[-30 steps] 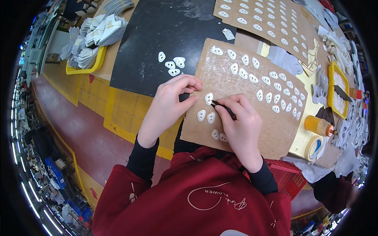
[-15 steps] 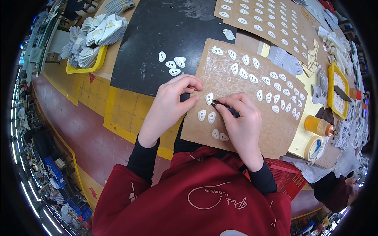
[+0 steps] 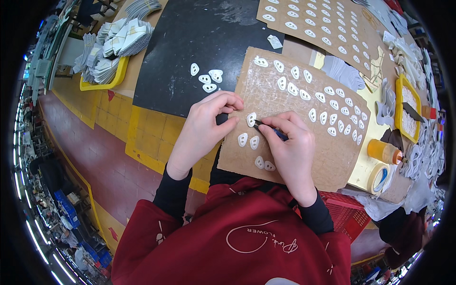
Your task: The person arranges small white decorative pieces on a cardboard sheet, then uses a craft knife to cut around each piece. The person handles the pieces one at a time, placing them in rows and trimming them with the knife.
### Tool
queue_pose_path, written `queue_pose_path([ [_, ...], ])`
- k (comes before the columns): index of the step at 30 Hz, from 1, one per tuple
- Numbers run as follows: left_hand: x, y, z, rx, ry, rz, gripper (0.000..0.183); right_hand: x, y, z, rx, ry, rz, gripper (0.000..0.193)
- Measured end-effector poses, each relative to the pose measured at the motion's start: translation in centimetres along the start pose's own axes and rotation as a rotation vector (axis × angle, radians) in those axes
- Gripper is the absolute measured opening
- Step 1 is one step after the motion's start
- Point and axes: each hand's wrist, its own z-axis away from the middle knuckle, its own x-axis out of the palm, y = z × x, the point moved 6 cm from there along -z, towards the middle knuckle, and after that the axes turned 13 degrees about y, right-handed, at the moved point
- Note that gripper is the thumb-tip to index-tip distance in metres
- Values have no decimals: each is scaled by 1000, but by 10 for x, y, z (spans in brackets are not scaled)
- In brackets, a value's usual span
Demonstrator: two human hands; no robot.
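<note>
Head view: right hand (image 3: 294, 145) pinching slim dark hand tool (image 3: 282, 135), tip pointing at two-holed white piece (image 3: 251, 119); contact unclear. Piece lying near left edge of brown cardboard sheet (image 3: 260, 90), between hands. Left hand (image 3: 209, 118) curving thumb and fingers at that edge; grip unclear. More pieces (image 3: 306, 96) dotting sheet; small cluster (image 3: 204, 79) resting on black surface (image 3: 166, 61).

White pieces (image 3: 251, 119) — brown board (image 3: 270, 97) — black mat (image 3: 185, 42)
</note>
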Motion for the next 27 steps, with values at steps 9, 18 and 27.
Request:
queue_pose_path([
  [9, 0, 5, 2, 47, 23, -57, 23, 1, 5, 0, 98, 7, -50, 10],
  [18, 7, 26, 9, 193, 8, -183, 23, -1, -2, -11, 77, 40, -70, 14],
  [27, 8, 18, 6, 150, 31, -163, 20, -13, 3, -4, 6, -28, 167, 7],
])
